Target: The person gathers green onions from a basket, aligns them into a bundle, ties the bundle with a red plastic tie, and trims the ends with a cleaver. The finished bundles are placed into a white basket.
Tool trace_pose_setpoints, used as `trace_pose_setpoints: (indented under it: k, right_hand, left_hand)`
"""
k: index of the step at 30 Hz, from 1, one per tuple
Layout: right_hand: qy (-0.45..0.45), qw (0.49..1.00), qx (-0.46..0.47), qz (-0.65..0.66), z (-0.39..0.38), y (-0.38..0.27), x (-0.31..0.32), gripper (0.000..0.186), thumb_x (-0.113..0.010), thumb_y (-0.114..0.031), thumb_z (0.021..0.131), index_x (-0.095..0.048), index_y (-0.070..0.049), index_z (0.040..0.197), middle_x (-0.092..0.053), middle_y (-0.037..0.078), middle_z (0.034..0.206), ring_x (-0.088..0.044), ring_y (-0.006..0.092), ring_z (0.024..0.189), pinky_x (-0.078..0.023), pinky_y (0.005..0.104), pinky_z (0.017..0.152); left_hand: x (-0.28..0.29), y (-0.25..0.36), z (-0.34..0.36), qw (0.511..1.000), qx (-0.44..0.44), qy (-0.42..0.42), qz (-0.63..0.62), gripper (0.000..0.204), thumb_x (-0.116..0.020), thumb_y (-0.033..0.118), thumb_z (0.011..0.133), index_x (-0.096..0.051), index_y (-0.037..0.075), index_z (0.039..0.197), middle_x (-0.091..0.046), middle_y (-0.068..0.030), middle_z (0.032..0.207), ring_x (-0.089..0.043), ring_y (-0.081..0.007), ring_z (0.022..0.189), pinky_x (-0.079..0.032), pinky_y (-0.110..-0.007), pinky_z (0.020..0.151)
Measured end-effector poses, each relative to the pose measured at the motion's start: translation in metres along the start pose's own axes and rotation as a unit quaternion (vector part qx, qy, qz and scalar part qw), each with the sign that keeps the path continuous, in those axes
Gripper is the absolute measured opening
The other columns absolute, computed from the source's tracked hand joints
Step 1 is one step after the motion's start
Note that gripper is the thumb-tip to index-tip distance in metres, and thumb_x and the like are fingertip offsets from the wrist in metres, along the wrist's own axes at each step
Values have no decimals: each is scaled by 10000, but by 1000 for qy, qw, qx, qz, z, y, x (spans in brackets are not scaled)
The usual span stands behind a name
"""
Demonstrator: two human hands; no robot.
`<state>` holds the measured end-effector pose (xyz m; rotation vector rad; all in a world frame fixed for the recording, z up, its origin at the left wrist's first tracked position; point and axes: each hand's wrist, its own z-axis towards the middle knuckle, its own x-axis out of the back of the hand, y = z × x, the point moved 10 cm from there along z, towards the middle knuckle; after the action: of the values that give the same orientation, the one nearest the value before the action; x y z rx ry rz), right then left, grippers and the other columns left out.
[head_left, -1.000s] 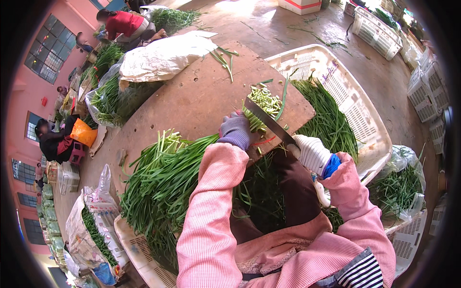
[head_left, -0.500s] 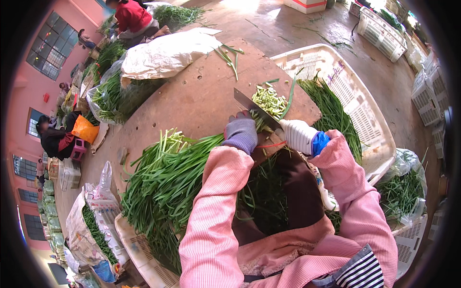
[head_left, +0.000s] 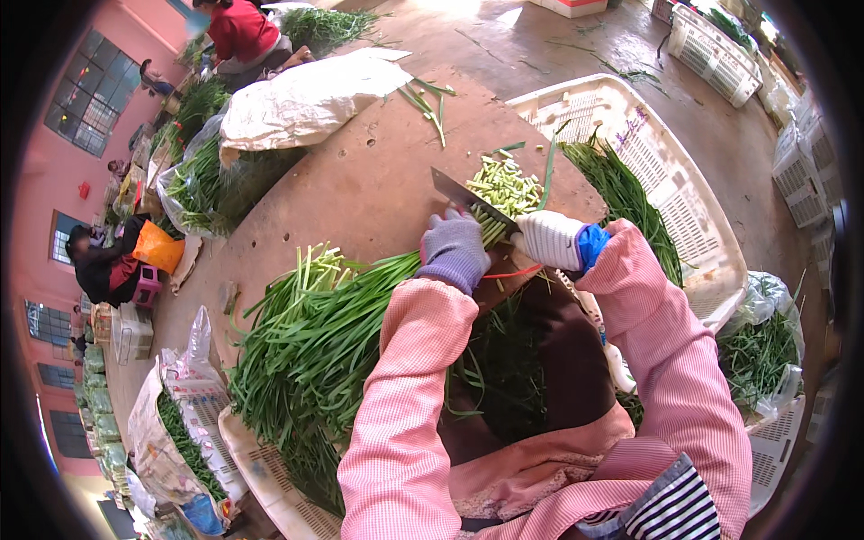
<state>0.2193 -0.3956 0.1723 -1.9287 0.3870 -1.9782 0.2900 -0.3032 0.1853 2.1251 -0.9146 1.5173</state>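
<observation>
My right hand, in a white knit glove, is wrapped round the handle end of a kitchen knife. The dark, broad blade slants up and left across the wooden board. Against the blade, my left hand in a purple-grey glove grips a bunch of garlic chives, its pale stem ends poking out past the blade. Cut stem pieces are heaped just beyond the knife. A red tie shows below the hands. The left fingertips are partly hidden.
A big pile of garlic chives covers the left of the wooden board. White plastic crates stand at the right, one holding more chives. A white sack lies at the far edge. Other people sit at the left and far left.
The knife and my right hand have shifted slightly left, closer to my left hand. The heap of cut pieces reaches nearer the blade. My left hand keeps its grip.
</observation>
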Motion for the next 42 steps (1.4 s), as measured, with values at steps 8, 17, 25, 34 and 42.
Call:
trace_pose_setpoints:
  k: [8,17,25,34,42]
  right_hand:
    - [42,977,143,-152,30,-37,8,167,-600,-156,795,-703,-32,749,-606,122,587,-648,315,551,-508,406,487]
    - [93,991,-77,59,-29,18,48,316,-570,-308,952,-649,-7,901,-627,214,671,-659,396,649,-518,457,593]
    - [61,958,-171,223,-75,19,49,286,-585,-277,954,-674,-22,1048,-673,214,797,-671,405,776,-530,458,704]
    - [58,920,-182,342,-106,10,45,251,-556,-202,980,-660,-18,1115,-693,103,768,-644,192,579,-520,315,544]
    - [28,868,-198,454,-56,10,8,280,-535,-279,994,-654,-28,1018,-682,78,745,-636,175,563,-512,332,532]
  left_hand:
    - [0,-3,-4,999,20,13,-22,986,-767,651,718,-461,-23,1369,-532,-189,1319,-532,-358,1231,-501,-450,993]
    - [10,-7,-15,992,-17,35,-123,1205,-832,617,635,-300,-33,1499,-517,-258,1352,-550,-398,1236,-479,-444,1025]
    - [-8,-52,-50,996,18,-24,-82,1340,-861,608,599,-186,-54,1548,-466,-293,1425,-523,-405,1287,-443,-423,1062]
    - [44,-65,-128,972,-2,235,-27,1267,-846,570,652,-176,-30,1546,-542,-219,1205,-532,-356,1099,-441,-455,982]
    - [101,-54,-241,903,-136,379,-149,1167,-921,319,633,-248,-19,1525,-583,-177,1087,-581,-362,951,-482,-455,840]
